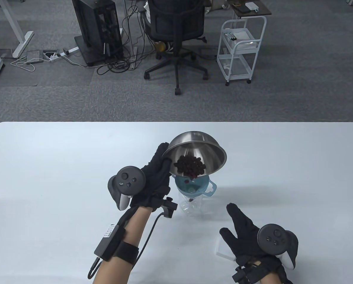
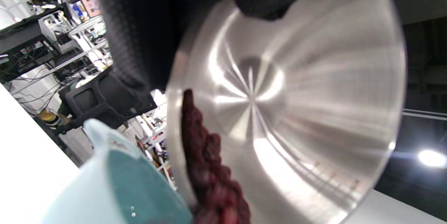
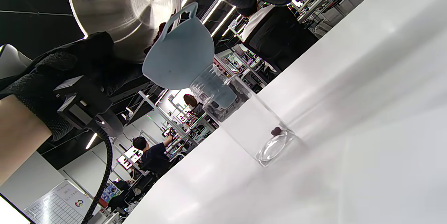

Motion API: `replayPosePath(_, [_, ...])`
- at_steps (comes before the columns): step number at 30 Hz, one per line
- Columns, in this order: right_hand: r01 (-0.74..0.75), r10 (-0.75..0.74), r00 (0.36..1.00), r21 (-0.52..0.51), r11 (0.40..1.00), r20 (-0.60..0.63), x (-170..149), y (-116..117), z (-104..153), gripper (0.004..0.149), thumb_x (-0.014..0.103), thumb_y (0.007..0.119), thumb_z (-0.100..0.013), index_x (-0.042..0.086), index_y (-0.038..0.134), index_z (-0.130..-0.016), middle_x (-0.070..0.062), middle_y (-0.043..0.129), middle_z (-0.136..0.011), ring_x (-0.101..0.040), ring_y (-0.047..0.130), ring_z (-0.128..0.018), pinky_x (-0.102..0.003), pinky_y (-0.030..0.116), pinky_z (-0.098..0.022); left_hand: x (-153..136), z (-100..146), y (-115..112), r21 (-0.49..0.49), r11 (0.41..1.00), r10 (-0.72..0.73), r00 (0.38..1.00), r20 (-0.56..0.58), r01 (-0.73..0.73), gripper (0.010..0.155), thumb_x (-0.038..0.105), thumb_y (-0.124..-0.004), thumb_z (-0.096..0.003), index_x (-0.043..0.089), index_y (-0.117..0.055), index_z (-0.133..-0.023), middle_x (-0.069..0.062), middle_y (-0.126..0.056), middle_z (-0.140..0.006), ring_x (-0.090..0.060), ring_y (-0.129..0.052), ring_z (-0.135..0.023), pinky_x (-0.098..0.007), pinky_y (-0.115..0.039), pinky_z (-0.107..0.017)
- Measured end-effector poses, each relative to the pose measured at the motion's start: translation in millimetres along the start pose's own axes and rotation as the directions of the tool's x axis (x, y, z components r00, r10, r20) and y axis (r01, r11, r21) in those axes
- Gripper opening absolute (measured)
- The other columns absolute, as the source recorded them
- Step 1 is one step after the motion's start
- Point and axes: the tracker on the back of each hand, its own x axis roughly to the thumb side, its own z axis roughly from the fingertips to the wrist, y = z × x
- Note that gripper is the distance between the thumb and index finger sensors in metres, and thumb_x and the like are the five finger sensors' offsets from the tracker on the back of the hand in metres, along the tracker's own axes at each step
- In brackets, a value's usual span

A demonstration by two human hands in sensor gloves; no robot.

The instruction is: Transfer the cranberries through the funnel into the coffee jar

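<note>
**Cranberries tipping from bowl into funnel**

On the left, the left hand (image 1: 152, 177) grips the rim of a steel bowl (image 1: 200, 148), fingers wrapped over the edge, and holds it steeply tilted above the funnel. The cranberries (image 1: 189, 167) are heaped at the bowl's low lip, directly over the blue funnel (image 1: 194, 186), with a few already in its cone. The funnel sits in the mouth of the clear coffee jar (image 3: 244, 122), which stands upright on the white counter (image 1: 46, 177); at least one berry lies at the jar's bottom.

The bowl looks light, rigid and slick, so a firm rim grip suits it. The berries seem soft and a little sticky, likely to slide in clumps and clog the narrow spout. The jar looks light and top-heavy under the funnel; steadying it at its wall would be sensible.

To the right, the right hand (image 1: 247, 236) rests near the counter with fingers spread, holding nothing, apart from the jar.
</note>
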Motion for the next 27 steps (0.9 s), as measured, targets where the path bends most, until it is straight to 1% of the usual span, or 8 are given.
replayPosePath(10, [0.003, -0.003, 1.0, -0.001, 1.0, 0.002, -0.3, -0.5, 0.2, 0.083, 0.06, 0.069, -0.048, 0.01, 0.04, -0.107, -0.019, 0.054, -0.114, -0.045, 0.059, -0.1, -0.055, 0.056, -0.069, -0.4, 0.8, 0.0, 0.001, 1.0, 0.021, 1.0, -0.016, -0.021, 0.037, 0.025, -0.065, -0.0648, 0.011, -0.069, -0.099, -0.018, -0.083, -0.099, -0.029, -0.109, -0.074, -0.023, -0.103, -0.045])
replayPosePath(14, [0.003, -0.003, 1.0, -0.002, 1.0, 0.002, -0.3, -0.6, 0.2, 0.083, 0.06, 0.069, -0.048, 0.01, 0.04, -0.107, -0.019, 0.054, -0.114, -0.045, 0.059, -0.1, -0.055, 0.056, -0.069, 0.6, 0.6, -0.2, -0.007, 1.0, 0.03, 0.999, 0.011, -0.03, 0.037, 0.026, -0.065, -0.0648, 0.014, -0.069, -0.099, -0.016, -0.082, -0.1, -0.029, -0.108, -0.076, -0.024, -0.103, -0.046])
replayPosePath(15, [0.004, -0.004, 1.0, -0.003, 1.0, 0.002, -0.3, -0.5, -0.1, 0.083, 0.06, 0.069, -0.048, 0.01, 0.04, -0.107, -0.019, 0.054, -0.114, -0.045, 0.059, -0.1, -0.055, 0.056, -0.069, 0.9, 0.4, -0.2, -0.012, 0.999, 0.03, 0.999, 0.027, -0.029, 0.037, 0.026, -0.065, -0.0649, 0.014, -0.069, -0.099, -0.015, -0.082, -0.1, -0.029, -0.108, -0.076, -0.029, -0.102, -0.044])
replayPosePath(16, [0.004, -0.004, 1.0, -0.002, 1.0, 0.001, -0.4, -0.6, 0.0, 0.083, 0.06, 0.069, -0.048, 0.01, 0.04, -0.107, -0.019, 0.054, -0.114, -0.045, 0.059, -0.1, -0.055, 0.056, -0.069, 1.7, 0.1, -0.3, -0.013, 1.0, 0.022, 0.999, 0.044, -0.022, 0.037, 0.026, -0.065, -0.065, 0.014, -0.069, -0.1, -0.015, -0.082, -0.101, -0.029, -0.108, -0.076, -0.029, -0.102, -0.045])
replayPosePath(17, [0.004, -0.004, 1.0, -0.003, 1.0, 0.001, -0.4, -0.6, 0.1, 0.083, 0.06, 0.069, -0.048, 0.01, 0.04, -0.107, -0.019, 0.054, -0.114, -0.045, 0.059, -0.1, -0.055, 0.056, -0.069, 2.3, 0.1, -0.2, -0.011, 1.0, 0.008, 0.999, 0.053, -0.008, 0.036, 0.026, -0.065, -0.0651, 0.017, -0.068, -0.1, -0.015, -0.082, -0.101, -0.029, -0.108, -0.076, -0.029, -0.102, -0.045])
replayPosePath(18, [0.004, -0.004, 1.0, -0.004, 1.0, 0.001, -0.5, -0.8, 0.2, 0.083, 0.06, 0.069, -0.048, 0.01, 0.04, -0.107, -0.019, 0.054, -0.114, -0.045, 0.059, -0.1, -0.055, 0.056, -0.069, 3.6, 0.3, 0.0, -0.002, 1.0, -0.024, 0.998, 0.064, 0.024, 0.037, 0.026, -0.065, -0.0651, 0.015, -0.069, -0.099, -0.014, -0.082, -0.101, -0.028, -0.108, -0.076, -0.028, -0.102, -0.044])
replayPosePath(20, [0.006, -0.006, 1.0, -0.004, 1.0, 0.001, -0.6, -0.9, 0.4, 0.083, 0.06, 0.069, -0.048, 0.01, 0.04, -0.107, -0.018, 0.054, -0.114, -0.045, 0.059, -0.1, -0.055, 0.056, -0.069, 5.7, 0.4, 0.3, 0.004, 0.998, -0.058, 0.994, 0.092, 0.058, 0.037, 0.027, -0.065, -0.065, 0.015, -0.069, -0.099, -0.014, -0.082, -0.1, -0.028, -0.108, -0.076, -0.028, -0.102, -0.044])
replayPosePath(27, [0.006, -0.006, 1.0, -0.006, 1.0, 0.002, -0.4, -1.3, 0.7, 0.083, 0.06, 0.069, -0.048, 0.01, 0.04, -0.107, -0.018, 0.054, -0.114, -0.045, 0.059, -0.1, -0.055, 0.056, -0.069, 5.3, 0.5, 0.6, 0.006, 0.998, -0.057, 0.995, 0.086, 0.056, 0.036, 0.027, -0.064, -0.0652, 0.015, -0.069, -0.099, -0.014, -0.083, -0.101, -0.028, -0.109, -0.075, -0.028, -0.102, -0.044])
